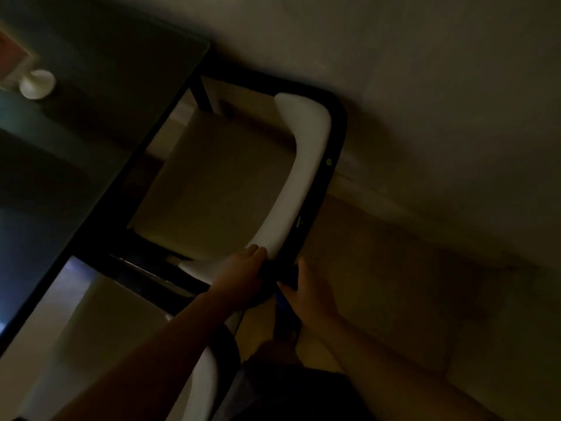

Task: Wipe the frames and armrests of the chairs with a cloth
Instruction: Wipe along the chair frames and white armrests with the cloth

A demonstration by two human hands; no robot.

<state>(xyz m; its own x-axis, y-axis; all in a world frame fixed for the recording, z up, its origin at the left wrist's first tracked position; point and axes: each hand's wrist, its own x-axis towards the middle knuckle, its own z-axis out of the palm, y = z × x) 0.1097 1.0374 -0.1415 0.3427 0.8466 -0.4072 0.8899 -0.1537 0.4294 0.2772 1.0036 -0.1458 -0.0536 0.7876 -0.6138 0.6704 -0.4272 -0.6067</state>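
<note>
1. The view is dim and tilted; a chair with a pale seat and a white curved backrest pad stands pushed against a dark glass tabletop.
2. A black frame runs around the outside of the white pad and curves down to the near corner where both hands meet.
3. The left hand lies on the lower end of the white pad, its fingers pressed together and curled over the pad's edge.
4. The right hand is at the black frame's near corner, with a dark blue cloth under its palm; the fingers are closed around cloth and frame, though shadow hides exactly how.
5. The cloth hangs down below the right hand, beside the frame.
6. A second chair with a like white pad stands nearer, under the left forearm.
7. A small white object sits on the tabletop's far left.
</note>
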